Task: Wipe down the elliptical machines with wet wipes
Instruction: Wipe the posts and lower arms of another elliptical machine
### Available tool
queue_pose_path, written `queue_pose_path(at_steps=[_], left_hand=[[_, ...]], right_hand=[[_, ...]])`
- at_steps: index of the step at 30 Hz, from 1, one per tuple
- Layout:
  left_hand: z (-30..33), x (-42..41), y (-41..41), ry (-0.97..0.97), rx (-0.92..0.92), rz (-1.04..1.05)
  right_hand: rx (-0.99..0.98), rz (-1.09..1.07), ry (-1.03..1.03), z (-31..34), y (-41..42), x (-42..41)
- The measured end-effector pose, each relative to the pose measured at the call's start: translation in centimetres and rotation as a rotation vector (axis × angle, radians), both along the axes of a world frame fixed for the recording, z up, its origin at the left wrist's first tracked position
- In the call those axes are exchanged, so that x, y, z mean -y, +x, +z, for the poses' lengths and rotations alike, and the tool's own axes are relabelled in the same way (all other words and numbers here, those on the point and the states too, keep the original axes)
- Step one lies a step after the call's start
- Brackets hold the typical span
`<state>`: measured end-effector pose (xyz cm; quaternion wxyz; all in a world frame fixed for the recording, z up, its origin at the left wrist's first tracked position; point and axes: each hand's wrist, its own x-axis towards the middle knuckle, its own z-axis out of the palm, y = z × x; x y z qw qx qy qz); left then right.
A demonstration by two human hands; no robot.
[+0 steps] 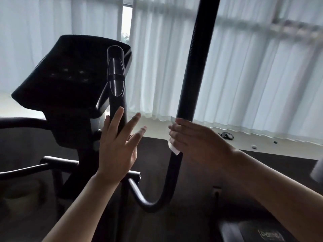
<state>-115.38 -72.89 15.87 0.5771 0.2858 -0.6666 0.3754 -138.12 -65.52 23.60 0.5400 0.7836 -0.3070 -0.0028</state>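
A black elliptical machine fills the view, with its console (70, 79) at upper left. My right hand (197, 142) wraps a white wet wipe (173, 149) around the tall black moving handlebar (197, 58), low on its foam grip. My left hand (118, 145) is raised with straight, spread fingers beside the shorter fixed handle (116, 81) that carries a metal pulse sensor; its fingers lie against that handle's lower part and hold nothing.
White curtains (253, 75) cover the window behind the machine. A low ledge (262, 142) under them carries a few small dark items. Dark floor lies below, and another machine's part with a label (271, 234) shows at bottom right.
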Motion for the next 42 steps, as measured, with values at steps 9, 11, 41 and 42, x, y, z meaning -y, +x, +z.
queue_pose_path(at_steps=[9,11,41,42], left_hand=[[-0.8,1.7,0.5,-0.106,0.016,-0.148],[-1.0,1.7,0.4,-0.113,0.007,-0.166],[-5.9,-0.4,1.5,0.192,-0.078,-0.107],[-6.0,-0.4,1.7,0.19,-0.066,-0.093]], right_hand=[[-0.198,-0.077,0.153,-11.8,0.2,-0.7],[-0.11,-0.067,0.088,-8.6,0.1,-1.1],[-0.147,-0.183,0.176,-17.7,1.2,-1.2],[-0.173,-0.173,0.182,-17.5,1.1,-1.2]])
